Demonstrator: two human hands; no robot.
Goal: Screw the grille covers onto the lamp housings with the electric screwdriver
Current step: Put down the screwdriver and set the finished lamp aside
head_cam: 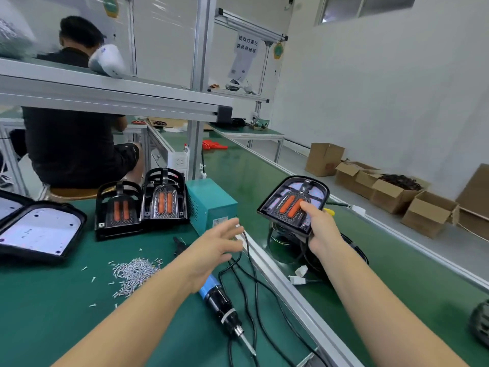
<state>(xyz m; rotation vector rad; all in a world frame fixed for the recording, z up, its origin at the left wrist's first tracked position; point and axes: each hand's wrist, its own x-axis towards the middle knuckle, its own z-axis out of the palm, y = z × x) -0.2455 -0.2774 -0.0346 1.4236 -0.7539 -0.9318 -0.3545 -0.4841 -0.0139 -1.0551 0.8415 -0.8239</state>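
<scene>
My right hand [321,229] grips an assembled lamp housing [293,205] by its lower edge, thumb pressed on the front beside the two orange lenses, holding it tilted up over the green conveyor belt [238,176] that runs away ahead of that hand. The housing's black grille cover sits on its face. My left hand [215,246] hovers open with fingers spread and relaxed, holding nothing, above the green work mat [53,300]. Just below and behind my left wrist lies the electric screwdriver [223,305], blue and black, its bit pointing back toward me, with black cables [254,284] looping between my two forearms. To the left of my left forearm a loose heap of small silver screws [133,270] is scattered on the mat. Ahead of my left hand stands a teal power supply box [211,205], and left of that two more grille covers [143,205] with orange lenses stand upright side by side, touching. Farther left lies an open lamp housing [39,229] showing its white inner plate. Beyond the bench another person [74,128] in dark clothes sits with their back to me. Far to the right of my right hand, open cardboard boxes [391,192] line the floor along the white wall.
</scene>
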